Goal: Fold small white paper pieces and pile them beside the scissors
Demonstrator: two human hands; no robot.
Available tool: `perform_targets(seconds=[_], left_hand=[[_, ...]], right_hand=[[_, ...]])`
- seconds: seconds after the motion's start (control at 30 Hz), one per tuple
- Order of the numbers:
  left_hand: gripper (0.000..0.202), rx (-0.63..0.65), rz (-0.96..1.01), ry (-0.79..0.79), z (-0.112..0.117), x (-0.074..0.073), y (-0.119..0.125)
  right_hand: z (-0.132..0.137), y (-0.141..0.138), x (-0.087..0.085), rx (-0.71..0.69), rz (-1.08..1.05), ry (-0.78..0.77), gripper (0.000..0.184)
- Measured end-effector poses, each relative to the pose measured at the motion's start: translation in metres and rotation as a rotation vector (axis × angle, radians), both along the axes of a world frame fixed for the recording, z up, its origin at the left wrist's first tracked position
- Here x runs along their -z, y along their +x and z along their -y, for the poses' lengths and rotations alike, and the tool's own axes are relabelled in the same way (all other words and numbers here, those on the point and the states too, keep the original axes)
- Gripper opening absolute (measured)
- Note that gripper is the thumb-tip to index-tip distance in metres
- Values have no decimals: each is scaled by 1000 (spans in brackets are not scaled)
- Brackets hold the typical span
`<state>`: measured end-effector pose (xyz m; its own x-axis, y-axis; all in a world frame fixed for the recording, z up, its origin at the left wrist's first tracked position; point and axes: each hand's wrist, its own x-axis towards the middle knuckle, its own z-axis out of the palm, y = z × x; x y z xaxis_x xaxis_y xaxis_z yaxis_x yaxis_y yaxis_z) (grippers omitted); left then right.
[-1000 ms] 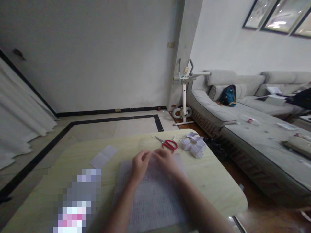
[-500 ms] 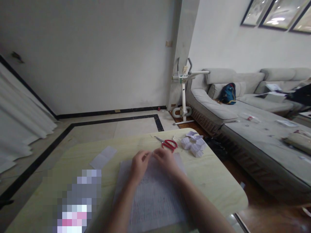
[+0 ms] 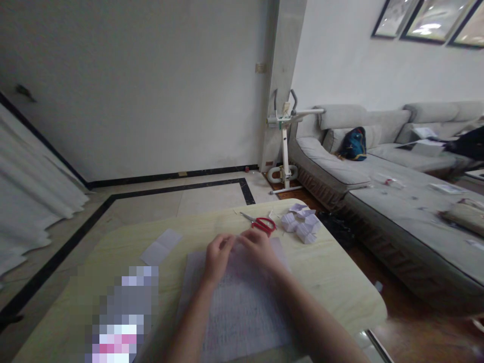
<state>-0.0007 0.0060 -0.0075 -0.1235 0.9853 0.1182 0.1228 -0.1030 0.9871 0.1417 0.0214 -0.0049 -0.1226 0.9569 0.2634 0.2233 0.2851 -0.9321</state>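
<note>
My left hand (image 3: 219, 257) and my right hand (image 3: 260, 251) meet above the far part of a large sheet of paper (image 3: 245, 317) covered in rows of writing. The fingers of both are closed in a pinch, tips nearly touching. Something small and pale shows between them, too blurred and covered to name. Just beyond my right hand lie scissors (image 3: 266, 226) with red handles, blades pointing to the far left. To their right is a loose cluster of folded paper pieces (image 3: 305, 233). A small creased piece of paper (image 3: 162, 246) rests left of my left hand.
The pale table (image 3: 333, 287) has rounded corners. A pixelated patch hides part of its left side. Beyond its right edge stands a grey sofa (image 3: 408, 217) with a blue backpack (image 3: 354, 143) on it. White exercise equipment (image 3: 285, 146) stands by the pillar.
Both hands stay pinched together at nearly the same spot, with only slight shifts of the fingers. The view has moved a little. Scissors and papers lie as before.
</note>
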Motion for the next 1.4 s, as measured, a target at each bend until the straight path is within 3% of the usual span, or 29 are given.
perform_targets(seconds=[0.43,0.67,1.03,1.27,1.4], left_hand=[[29,-59,179,-98,2,-5,5],[29,-88,397,-118,0,2,7],[28,-133,700,-110,-3,-2,7],[24,-116,774,-122,-2,-6,8],[22,-97,672,-58,-3,-6,5]], right_hand=[[0,-1,-3,31,-123,-98,16],[2,-3,-8,54,-86,-63,13],[3,-6,-3,78,-4,14,8],[2,-9,-1,80,-95,-38,11],[2,-6,-1,57,-134,-96,13]])
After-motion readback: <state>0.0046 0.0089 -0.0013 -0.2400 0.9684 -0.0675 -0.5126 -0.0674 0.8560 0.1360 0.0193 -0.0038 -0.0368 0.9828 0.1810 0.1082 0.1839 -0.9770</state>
